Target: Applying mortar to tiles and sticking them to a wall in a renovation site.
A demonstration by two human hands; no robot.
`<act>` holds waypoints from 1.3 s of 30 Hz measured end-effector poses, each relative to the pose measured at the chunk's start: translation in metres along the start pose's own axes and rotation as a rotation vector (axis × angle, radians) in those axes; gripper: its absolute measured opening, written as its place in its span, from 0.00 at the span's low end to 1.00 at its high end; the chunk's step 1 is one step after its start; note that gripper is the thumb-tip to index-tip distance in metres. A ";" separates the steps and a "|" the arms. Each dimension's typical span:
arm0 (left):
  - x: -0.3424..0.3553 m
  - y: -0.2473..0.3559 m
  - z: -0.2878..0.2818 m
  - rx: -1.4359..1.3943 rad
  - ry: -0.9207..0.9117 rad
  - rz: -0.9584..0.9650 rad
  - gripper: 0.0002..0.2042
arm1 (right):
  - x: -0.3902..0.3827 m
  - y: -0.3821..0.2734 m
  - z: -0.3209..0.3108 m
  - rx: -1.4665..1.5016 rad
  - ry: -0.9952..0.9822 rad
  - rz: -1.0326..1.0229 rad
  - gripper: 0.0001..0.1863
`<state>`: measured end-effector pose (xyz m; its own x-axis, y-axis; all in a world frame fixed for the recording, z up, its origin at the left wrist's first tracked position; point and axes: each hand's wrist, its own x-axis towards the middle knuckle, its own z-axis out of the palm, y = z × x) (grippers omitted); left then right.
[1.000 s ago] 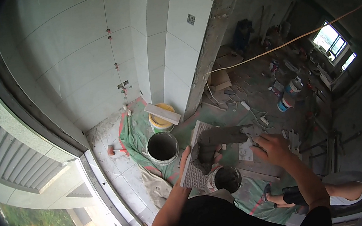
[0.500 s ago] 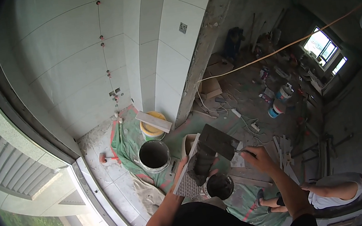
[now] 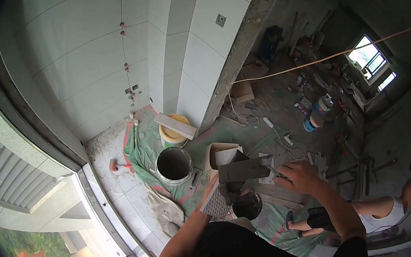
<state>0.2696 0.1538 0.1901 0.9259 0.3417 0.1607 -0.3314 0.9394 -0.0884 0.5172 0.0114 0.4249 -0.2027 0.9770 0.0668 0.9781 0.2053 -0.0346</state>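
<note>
My left hand point(image 3: 205, 200) grips a tile point(image 3: 214, 204) by its left edge, fingers mostly hidden. The tile is tilted, with its ridged back up, and dark grey mortar point(image 3: 231, 194) covers part of that back. Closed round the handle of a trowel, my right hand point(image 3: 301, 178) is to the right of the tile. The trowel's flat rectangular blade point(image 3: 243, 170) spans the far part of the tile, smeared grey. Whether it touches the mortar I cannot tell. Below the tile stands a small bucket point(image 3: 255, 211) of dark mortar.
A large bucket point(image 3: 174, 164), a yellow-lidded bucket point(image 3: 176, 127) with a strip across it and an open cardboard box point(image 3: 215, 153) stand ahead on green sheeting. A mallet point(image 3: 116, 166) lies left, by the window frame point(image 3: 103, 206). Another person point(image 3: 385, 211) is at right. A cord point(image 3: 311, 61) stretches across.
The trowel blade has turned from slanting to nearly level in the picture and come nearer to me. My right hand has moved slightly right. The whole view has shifted a little.
</note>
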 end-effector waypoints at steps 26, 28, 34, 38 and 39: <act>0.009 -0.013 0.002 -0.103 0.108 -0.047 0.30 | 0.035 -0.023 0.045 0.116 0.247 0.267 0.18; 0.008 -0.013 0.008 -0.117 0.128 -0.017 0.31 | 0.027 -0.016 0.033 0.475 0.186 0.477 0.20; 0.009 0.006 -0.012 -0.094 0.150 0.072 0.33 | -0.022 -0.010 0.008 1.244 -0.334 0.953 0.25; 0.019 0.012 -0.022 -0.015 0.182 0.088 0.33 | -0.015 -0.020 0.026 1.348 -0.417 1.021 0.26; 0.022 0.012 -0.022 -0.049 0.125 0.085 0.33 | -0.012 -0.024 0.029 1.361 -0.431 0.985 0.26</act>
<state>0.2896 0.1721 0.1710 0.9112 0.4110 0.0275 -0.4032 0.9036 -0.1444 0.4945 -0.0040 0.3960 0.1780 0.6537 -0.7355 0.0420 -0.7518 -0.6580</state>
